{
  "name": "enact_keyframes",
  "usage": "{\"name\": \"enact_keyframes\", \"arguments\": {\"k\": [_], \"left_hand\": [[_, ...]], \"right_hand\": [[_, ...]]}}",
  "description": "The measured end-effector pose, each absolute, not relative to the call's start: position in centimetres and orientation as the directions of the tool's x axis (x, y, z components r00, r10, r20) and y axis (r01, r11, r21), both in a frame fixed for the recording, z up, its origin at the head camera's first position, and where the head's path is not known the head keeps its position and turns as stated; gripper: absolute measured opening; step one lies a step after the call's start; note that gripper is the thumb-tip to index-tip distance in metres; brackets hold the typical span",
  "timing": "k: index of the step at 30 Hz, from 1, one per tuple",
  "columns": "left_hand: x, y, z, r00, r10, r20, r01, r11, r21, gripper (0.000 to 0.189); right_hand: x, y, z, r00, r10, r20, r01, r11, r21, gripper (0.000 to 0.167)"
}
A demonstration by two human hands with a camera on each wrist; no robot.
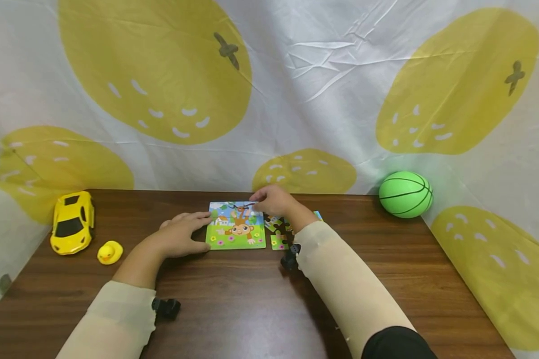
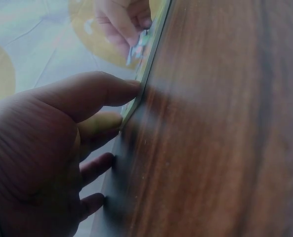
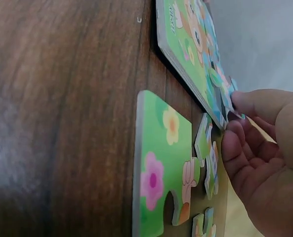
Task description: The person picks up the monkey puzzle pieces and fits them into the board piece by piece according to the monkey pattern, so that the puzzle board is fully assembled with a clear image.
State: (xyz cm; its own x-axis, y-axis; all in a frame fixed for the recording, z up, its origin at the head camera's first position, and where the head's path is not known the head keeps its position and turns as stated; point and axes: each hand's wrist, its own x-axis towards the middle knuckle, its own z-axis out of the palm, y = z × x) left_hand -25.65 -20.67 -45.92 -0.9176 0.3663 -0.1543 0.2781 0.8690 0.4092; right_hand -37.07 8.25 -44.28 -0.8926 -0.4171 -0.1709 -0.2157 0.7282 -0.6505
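A jigsaw puzzle board (image 1: 235,243) with a cartoon monkey on green and blue lies on the wooden table. Thumb and fingers of my left hand (image 1: 181,234) spread along its left edge; in the left wrist view the thumb touches the rim. Over the board's far right corner, my right hand (image 1: 276,202) pinches a small puzzle piece (image 2: 138,47) between thumb and fingers. Several loose pieces lie right of the board, partly hidden under the right wrist. The nearest is a green corner piece (image 3: 153,143) with a pink and an orange flower.
At the left stand a yellow toy car (image 1: 72,224) and a yellow rubber duck (image 1: 110,253). A green ball (image 1: 405,194) sits in the far right corner. Fruit-printed white cloth (image 1: 314,99) hangs behind the table and along its sides.
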Motion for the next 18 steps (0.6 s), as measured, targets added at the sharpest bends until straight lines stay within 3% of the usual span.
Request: {"name": "enact_keyframes", "arguments": {"k": [18], "left_hand": [[-25.71, -20.7, -45.79, -0.916, 0.37, -0.156, 0.279, 0.865, 0.416, 0.082]], "right_hand": [[-37.09, 7.62, -43.87, -0.892, -0.4, -0.209, -0.199, 0.763, -0.615, 0.026]]}}
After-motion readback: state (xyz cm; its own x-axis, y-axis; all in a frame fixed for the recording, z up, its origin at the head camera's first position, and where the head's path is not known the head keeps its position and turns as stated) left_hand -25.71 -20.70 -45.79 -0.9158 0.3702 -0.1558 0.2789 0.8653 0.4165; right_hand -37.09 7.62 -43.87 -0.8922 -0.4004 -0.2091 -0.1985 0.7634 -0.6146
